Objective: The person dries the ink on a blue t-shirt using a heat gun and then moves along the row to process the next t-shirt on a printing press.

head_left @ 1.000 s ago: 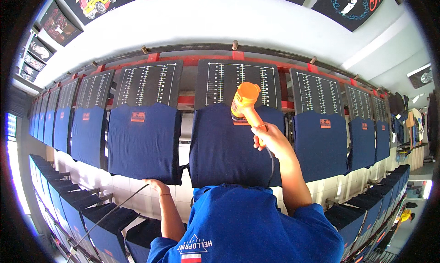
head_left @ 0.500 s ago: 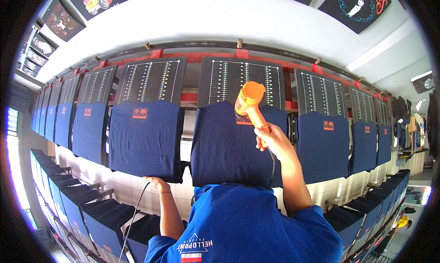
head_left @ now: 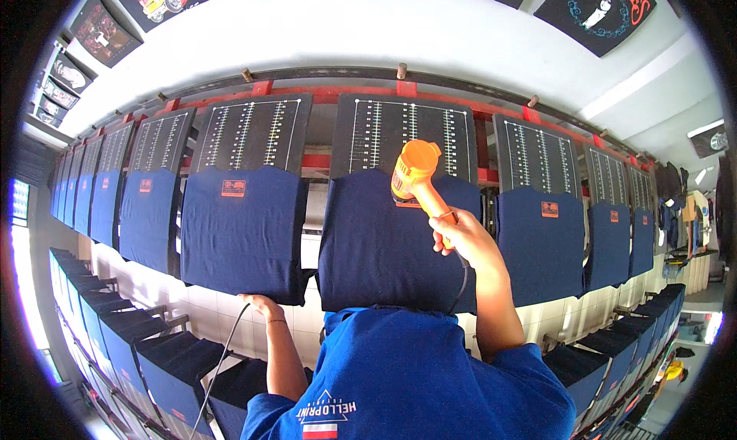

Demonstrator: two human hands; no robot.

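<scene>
An orange heat gun point(head_left: 418, 164) is gripped by its handle in my right hand point(head_left: 467, 239). Its head hangs over the upper part of a navy shirt point(head_left: 368, 248) on the middle board, mostly covering the small orange print there. A dark cord point(head_left: 465, 283) trails from the handle toward my body. Low on the left, my left hand point(head_left: 262, 308) holds a grey cable point(head_left: 223, 357) beside the bottom edge of the neighbouring navy shirt point(head_left: 242, 248). That shirt lies flat, its orange print point(head_left: 233, 188) showing. The left fingers are partly hidden.
Black boards with white scale marks point(head_left: 249, 133) carry more navy shirts on both sides, along a red and black metal frame point(head_left: 326, 95). Another row of shirt-covered boards point(head_left: 173, 363) runs behind me. Printed dark shirts point(head_left: 595, 14) hang along the white wall.
The heat gun has shifted slightly downward, covering more of the print, and my right hand has moved a little to the right. My left hand stays almost in place with the cable.
</scene>
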